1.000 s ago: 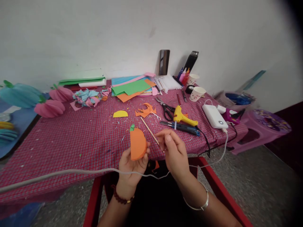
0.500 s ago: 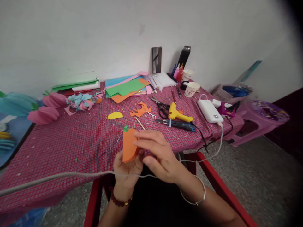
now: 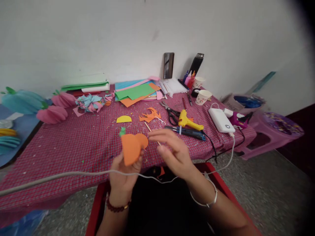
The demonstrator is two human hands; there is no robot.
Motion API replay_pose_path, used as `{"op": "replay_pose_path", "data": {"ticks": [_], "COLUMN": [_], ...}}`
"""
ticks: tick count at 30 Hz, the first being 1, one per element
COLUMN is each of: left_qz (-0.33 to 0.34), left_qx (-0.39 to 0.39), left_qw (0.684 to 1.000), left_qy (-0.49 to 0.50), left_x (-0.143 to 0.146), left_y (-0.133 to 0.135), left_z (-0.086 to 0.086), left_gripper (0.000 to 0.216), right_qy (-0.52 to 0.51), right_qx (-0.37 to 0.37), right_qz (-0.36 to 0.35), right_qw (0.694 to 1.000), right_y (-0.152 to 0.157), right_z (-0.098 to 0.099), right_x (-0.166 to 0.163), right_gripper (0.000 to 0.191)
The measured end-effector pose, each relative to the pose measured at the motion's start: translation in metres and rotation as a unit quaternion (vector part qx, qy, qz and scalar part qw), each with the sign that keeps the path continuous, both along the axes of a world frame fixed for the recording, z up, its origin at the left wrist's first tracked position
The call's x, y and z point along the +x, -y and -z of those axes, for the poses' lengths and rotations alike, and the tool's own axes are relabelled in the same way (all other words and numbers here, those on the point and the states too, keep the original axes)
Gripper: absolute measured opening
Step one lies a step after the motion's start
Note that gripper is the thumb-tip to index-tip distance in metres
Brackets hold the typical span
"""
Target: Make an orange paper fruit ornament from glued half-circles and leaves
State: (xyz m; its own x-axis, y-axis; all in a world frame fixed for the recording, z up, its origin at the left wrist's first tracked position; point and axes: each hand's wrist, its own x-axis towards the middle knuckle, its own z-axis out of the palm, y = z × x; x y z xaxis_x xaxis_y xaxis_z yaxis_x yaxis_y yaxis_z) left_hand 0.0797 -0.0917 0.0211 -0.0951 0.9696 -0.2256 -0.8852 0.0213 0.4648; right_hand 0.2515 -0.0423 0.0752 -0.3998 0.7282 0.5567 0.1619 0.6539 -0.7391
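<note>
My left hand (image 3: 125, 173) is closed around an orange paper pumpkin (image 3: 130, 149) made of folded half-round leaves, held above the table's front edge. A small green paper stem (image 3: 122, 131) sticks up from its top left. One orange leaf stands out to the right of the others. My right hand (image 3: 173, 152) is just right of the pumpkin, apart from it, fingers loosely bent with nothing in them. Beyond the hands lie a thin wooden stick (image 3: 148, 127), a yellow half-round paper (image 3: 124, 119) and orange paper scraps (image 3: 150, 114).
A yellow glue gun (image 3: 189, 122), a blue cutter (image 3: 189, 132) and scissors (image 3: 171, 114) lie at right, near a white power bank (image 3: 221, 120). Finished pink paper pumpkins (image 3: 52, 114) stand at left. A white cable (image 3: 73, 173) crosses in front of me.
My right hand has come away from the pumpkin toward the right. The left hand has shifted slightly left with it, and one orange leaf now fans out. The view has shifted a little.
</note>
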Motion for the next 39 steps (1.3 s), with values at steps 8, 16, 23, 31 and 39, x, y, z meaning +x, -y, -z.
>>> {"op": "replay_pose_path", "data": {"ticks": [8,16,23,31,39], "left_qz": [-0.147,-0.053,0.038,0.018,0.026], "left_qx": [0.101,0.068,0.048,0.062,0.044], "left_qw": [0.984,0.996,0.997,0.998,0.998], "left_qy": [0.012,0.026,0.045,0.003,-0.044], "left_x": [-0.06,-0.038,-0.007,0.008,0.016], "left_y": [0.007,0.001,-0.006,-0.003,0.003], "left_z": [-0.013,0.008,0.019,0.028,0.007], "left_gripper": [0.049,0.041,0.027,0.026,0.032], "right_qy": [0.12,0.47,0.484,0.401,0.04], "right_qx": [0.011,-0.023,-0.039,-0.034,-0.201], "right_qz": [0.199,0.237,0.201,0.277,-0.013], "right_qw": [0.973,0.85,0.851,0.873,0.979], "right_y": [-0.062,-0.112,-0.134,-0.125,-0.003], "right_z": [0.011,0.037,0.051,0.026,-0.013], "right_x": [0.049,0.155,0.15,0.144,0.101], "right_gripper": [0.016,0.054,0.039,0.039,0.033]}}
